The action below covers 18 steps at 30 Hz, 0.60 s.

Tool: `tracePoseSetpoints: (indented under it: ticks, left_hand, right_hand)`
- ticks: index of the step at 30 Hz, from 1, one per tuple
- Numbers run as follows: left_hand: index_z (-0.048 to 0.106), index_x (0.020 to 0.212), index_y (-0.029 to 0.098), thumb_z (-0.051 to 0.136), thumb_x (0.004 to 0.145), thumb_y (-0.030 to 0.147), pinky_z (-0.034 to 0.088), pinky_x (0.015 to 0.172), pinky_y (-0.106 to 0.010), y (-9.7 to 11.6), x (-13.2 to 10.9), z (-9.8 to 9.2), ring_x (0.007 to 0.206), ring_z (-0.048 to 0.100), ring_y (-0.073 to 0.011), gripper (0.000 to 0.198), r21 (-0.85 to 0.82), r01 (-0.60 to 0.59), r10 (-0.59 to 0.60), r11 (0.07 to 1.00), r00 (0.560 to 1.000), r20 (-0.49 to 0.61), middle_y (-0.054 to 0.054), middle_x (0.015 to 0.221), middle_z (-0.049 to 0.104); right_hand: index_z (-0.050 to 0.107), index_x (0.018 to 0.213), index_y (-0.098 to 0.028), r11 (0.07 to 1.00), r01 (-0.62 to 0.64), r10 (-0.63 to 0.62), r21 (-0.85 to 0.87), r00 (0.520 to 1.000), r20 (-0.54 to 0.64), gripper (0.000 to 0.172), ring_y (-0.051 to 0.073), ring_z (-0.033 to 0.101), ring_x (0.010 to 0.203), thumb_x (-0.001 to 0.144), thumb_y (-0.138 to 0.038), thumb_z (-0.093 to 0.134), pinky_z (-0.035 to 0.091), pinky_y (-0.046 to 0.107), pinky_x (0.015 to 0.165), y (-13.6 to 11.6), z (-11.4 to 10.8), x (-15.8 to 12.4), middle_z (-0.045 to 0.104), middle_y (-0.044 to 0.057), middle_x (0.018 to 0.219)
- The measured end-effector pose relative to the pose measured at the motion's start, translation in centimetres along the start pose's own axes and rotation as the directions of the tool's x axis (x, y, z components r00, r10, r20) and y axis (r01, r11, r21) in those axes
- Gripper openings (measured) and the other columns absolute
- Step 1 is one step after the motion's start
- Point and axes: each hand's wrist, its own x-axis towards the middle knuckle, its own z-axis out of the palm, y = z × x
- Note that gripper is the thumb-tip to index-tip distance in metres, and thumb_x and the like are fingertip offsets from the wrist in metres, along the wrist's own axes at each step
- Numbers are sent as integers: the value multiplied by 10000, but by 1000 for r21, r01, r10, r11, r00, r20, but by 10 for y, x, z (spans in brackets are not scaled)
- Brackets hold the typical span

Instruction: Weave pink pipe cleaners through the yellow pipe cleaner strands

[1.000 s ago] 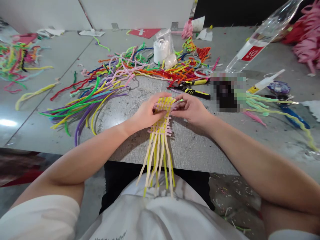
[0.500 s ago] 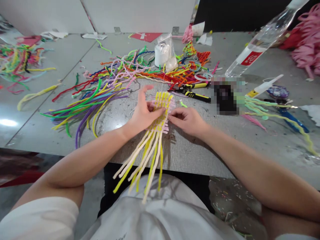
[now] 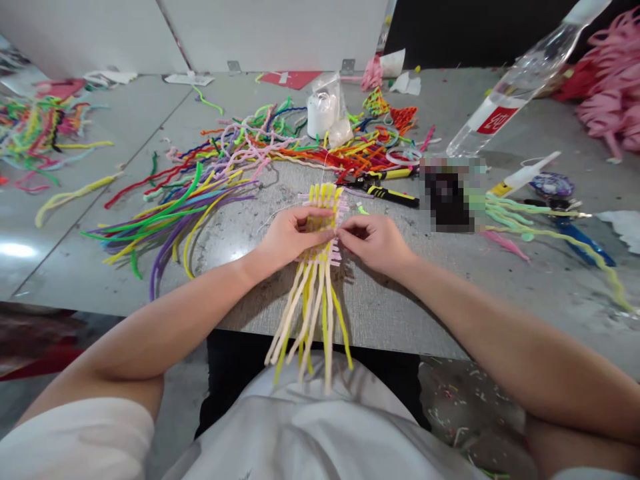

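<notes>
A woven mat of yellow, cream and pink pipe cleaners [image 3: 326, 201] lies on the grey table [image 3: 380, 300], its loose yellow and cream ends [image 3: 310, 320] hanging over the near edge toward my lap. My left hand [image 3: 290, 235] lies over the middle of the weave with its fingers curled on it. My right hand [image 3: 375, 241] pinches the weave's right edge, where short pink ends stick out.
A spread of loose coloured pipe cleaners [image 3: 200, 180] covers the table to the left and behind. Yellow-handled pliers [image 3: 385, 193], a white spool in a bag [image 3: 323, 110], a clear bottle [image 3: 505, 100], a glue tube [image 3: 525, 175] and blue scissors [image 3: 580, 227] lie beyond and right.
My left hand's fingers, spread and lifted half a second ago, have closed down on the weave. The hanging ends have swung from the left back to straight down. My right hand stays at the right edge.
</notes>
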Motion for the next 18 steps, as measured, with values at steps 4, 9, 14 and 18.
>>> tracePoseSetpoints:
  ticks: [4,9,14,18]
  left_hand:
    - [838,1145,199,971,746,330,387,560,-232,-2,0,-3,613,497,-84,441,58,14,-16,998,1000,26,41,724,632]
    - [796,1180,195,950,756,299,519,664,-246,2,-3,-1,710,614,-105,463,-2,21,-21,1000,999,51,3,881,735]
    - [772,1229,206,869,866,283,489,619,-236,2,-3,1,672,598,-95,384,57,-43,40,997,997,60,-8,924,752]
    - [709,1388,218,703,957,236,549,669,-257,-2,-2,0,778,709,-138,431,-4,-47,47,999,984,174,-41,1017,789]
  right_hand:
    - [727,778,-222,974,129,-140,-189,989,-45,186,197,650,700,896,-338,643,461,351,681,-2,-2,0,768,49,761]
    - [679,721,-241,961,126,-151,-245,985,-87,218,199,609,692,907,-355,678,456,367,686,-5,-5,2,728,43,725]
    - [709,768,-243,981,-122,130,154,991,-41,284,187,622,622,878,-497,770,509,347,614,-1,-2,5,692,19,678]
    - [698,788,-240,929,-167,171,329,985,16,384,167,601,609,804,-575,886,503,330,594,4,0,6,671,-5,670]
